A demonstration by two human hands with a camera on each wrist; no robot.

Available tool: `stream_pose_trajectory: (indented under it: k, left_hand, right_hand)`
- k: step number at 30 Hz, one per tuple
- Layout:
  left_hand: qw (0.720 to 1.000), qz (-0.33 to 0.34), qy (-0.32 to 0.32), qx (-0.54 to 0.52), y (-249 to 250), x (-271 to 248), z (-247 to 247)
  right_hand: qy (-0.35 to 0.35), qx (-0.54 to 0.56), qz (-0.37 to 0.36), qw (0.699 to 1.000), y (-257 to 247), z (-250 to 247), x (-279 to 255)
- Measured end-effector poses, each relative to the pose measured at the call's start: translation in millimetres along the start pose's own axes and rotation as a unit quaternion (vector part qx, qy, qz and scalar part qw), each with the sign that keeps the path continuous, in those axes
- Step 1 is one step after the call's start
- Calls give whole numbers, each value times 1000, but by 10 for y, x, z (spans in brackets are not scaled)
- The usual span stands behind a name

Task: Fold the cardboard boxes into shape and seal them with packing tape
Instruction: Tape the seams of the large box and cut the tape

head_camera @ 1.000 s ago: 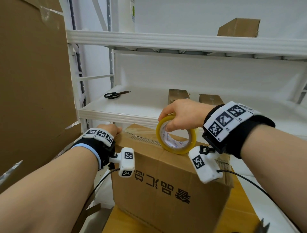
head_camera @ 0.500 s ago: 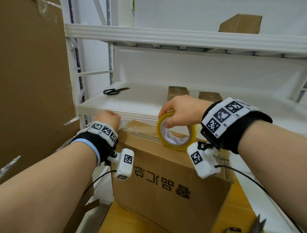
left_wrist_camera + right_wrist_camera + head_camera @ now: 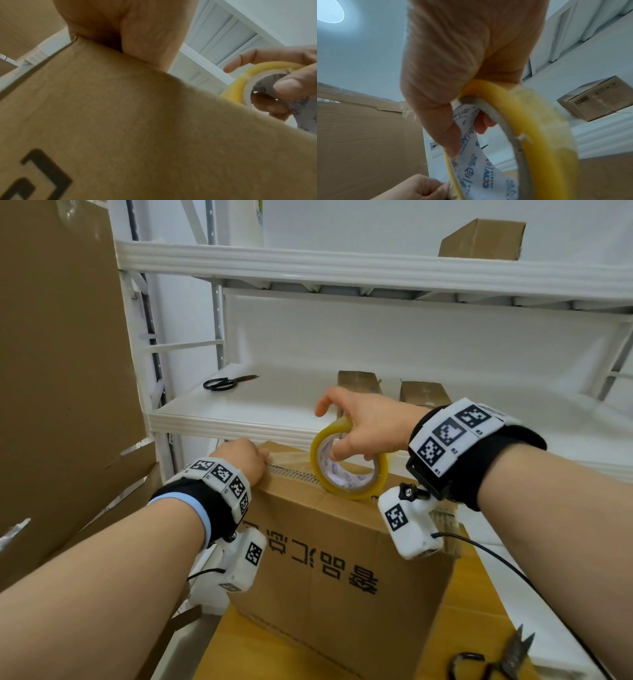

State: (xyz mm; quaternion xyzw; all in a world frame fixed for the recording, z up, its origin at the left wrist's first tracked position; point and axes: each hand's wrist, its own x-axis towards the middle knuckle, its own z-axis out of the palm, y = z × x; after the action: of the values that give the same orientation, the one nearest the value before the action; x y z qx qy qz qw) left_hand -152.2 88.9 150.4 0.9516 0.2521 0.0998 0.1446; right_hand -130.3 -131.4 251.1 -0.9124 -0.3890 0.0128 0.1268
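Note:
A brown cardboard box point(image 3: 342, 549) with black printed characters stands on a yellow wooden surface point(image 3: 260, 648). A yellow roll of packing tape point(image 3: 349, 474) stands on edge on the box's top. My right hand point(image 3: 366, 426) grips the roll point(image 3: 539, 128), thumb inside the core, index finger stretched out above it. My left hand point(image 3: 241, 457) rests on the box's top left corner. Its fingers curl over the far edge, mostly hidden. The left wrist view shows the palm point(image 3: 137, 33) pressed against the cardboard point(image 3: 137, 135).
Black scissors point(image 3: 226, 382) lie on the white shelf point(image 3: 239, 416) behind the box, beside two folded cartons point(image 3: 358, 380). Small snips point(image 3: 496, 659) lie at the bottom right. A large cardboard sheet point(image 3: 61, 371) stands to the left. A small box point(image 3: 483, 239) sits on the upper shelf.
My right index finger has lifted off the roll and now points outward. The left hand has shifted slightly on the box corner. The roll stays on the box top.

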Motion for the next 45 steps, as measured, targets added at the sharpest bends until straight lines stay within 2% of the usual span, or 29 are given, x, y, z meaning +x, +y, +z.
stream_pose_trajectory:
  k: [2, 4, 6, 9, 13, 16, 21, 24, 27, 31, 37, 45]
  left_hand:
    - [997, 1, -39, 61, 70, -30, 14]
    - [992, -2, -51, 113, 136, -78, 51]
    - [990, 39, -48, 127, 195, -101, 100]
    - [984, 114, -89, 107, 303, -159, 152]
    - [984, 147, -98, 19, 321, -192, 27]
    - [991, 100, -68, -56, 284, -217, -111]
    - [990, 115, -82, 14, 157, -285, -13]
    - [983, 138, -94, 77, 169, -341, 19]
    - [981, 125, -121, 91, 197, -316, 5]
    - [975, 130, -114, 140, 158, -198, 114]
    - [973, 120, -121, 153, 66, -154, 145]
    - [978, 76, -86, 175, 290, -221, 187]
  right_hand:
    - [13, 66, -7, 998, 43, -17, -31]
    - [21, 128, -9, 992, 89, -22, -62]
    - [24, 150, -9, 988, 139, 13, -79]
    - [23, 152, 7, 988, 218, 93, -101]
    - [20, 216, 26, 976, 335, 109, -138]
    - [5, 250, 31, 968, 376, 75, -174]
    - [-11, 277, 21, 961, 373, 65, -207]
    - [20, 259, 22, 965, 385, 86, -195]
    - [47, 226, 4, 973, 351, 78, -201]
    - [57, 200, -11, 978, 279, 77, -217]
    - [44, 154, 25, 987, 393, -80, -347]
    - [1, 259, 56, 964, 713, 84, -553]
